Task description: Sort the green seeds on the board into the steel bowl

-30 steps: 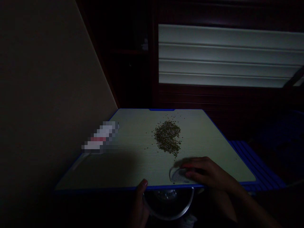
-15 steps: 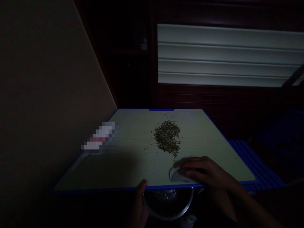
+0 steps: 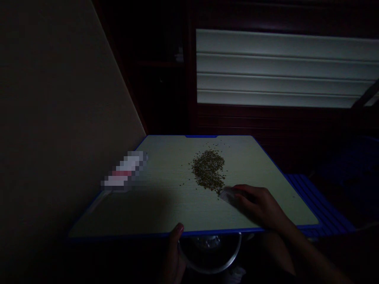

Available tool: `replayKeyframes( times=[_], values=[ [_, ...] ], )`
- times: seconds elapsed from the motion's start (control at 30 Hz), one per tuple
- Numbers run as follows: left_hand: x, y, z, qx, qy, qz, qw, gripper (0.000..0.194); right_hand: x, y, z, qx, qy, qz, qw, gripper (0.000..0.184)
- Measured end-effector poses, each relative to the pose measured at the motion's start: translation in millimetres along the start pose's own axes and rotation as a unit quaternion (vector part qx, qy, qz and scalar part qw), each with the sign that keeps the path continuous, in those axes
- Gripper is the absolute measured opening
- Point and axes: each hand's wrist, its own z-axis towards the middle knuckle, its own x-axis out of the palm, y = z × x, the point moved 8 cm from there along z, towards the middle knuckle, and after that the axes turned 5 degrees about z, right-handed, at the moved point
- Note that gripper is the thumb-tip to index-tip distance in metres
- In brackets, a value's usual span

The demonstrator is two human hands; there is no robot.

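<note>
A pile of small olive-brown seeds or herb bits (image 3: 207, 169) lies in the middle of a green-white cutting board (image 3: 166, 209) with a blue edge. My right hand (image 3: 256, 203) is shut on a curved white piece, likely a plastic scraper (image 3: 229, 196), whose tip touches the lower edge of the pile. My left hand (image 3: 174, 252) grips the rim of a steel bowl (image 3: 210, 246), which sits below the board's near edge. Its thumb rests near that edge. Much of the bowl is in darkness.
A pixelated, unreadable object with a pink band (image 3: 124, 171) lies at the board's left edge. A pale wall (image 3: 59, 118) rises on the left. Blue slats (image 3: 321, 201) run beyond the board's right edge, and a white window blind (image 3: 281, 67) is at the back.
My right hand and the white piece have moved forward up the board, from near its front edge to the pile's lower edge. My left hand and the bowl have not moved.
</note>
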Motion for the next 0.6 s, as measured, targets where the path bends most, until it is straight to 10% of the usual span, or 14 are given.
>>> replayKeyframes(
  times=[0.6],
  values=[
    [3.0,-3,-7,-0.011,-0.018,0.002,1.000,0.057,6,5,1,-0.023,0.030,-0.016,0.999,0.029]
  ],
)
